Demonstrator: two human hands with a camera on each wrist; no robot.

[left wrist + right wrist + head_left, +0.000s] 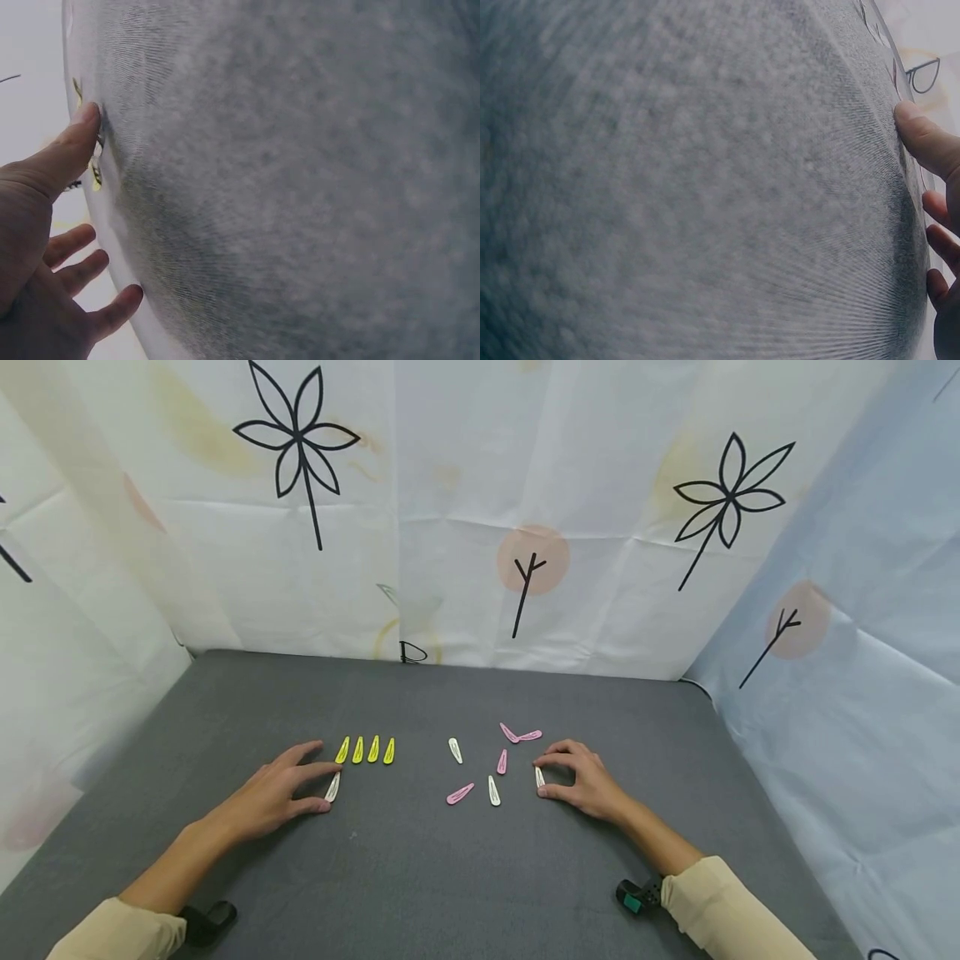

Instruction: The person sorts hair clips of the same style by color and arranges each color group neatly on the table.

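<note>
Your left grip (288, 783) is narrow, pinching a white clip (332, 787) end to end between thumb and index finger. That clip sits just nearer you than the leftmost of four yellow clips (357, 750), which stand in a row, slightly apart. Your right grip (581, 783) is also narrow, thumb and index on the two ends of a second white clip (539, 777). Can't tell if either is off the grey counter (420, 877). Between your hands, nearer the right: two loose white clips (493, 791) and four pink clips (460, 793). Two pinks touch in a V at the far side; the other two lie apart. Wrist views: fingers at the edge, mostly counter, clips hardly readable. Printed cloth (457, 468) hangs behind.
</note>
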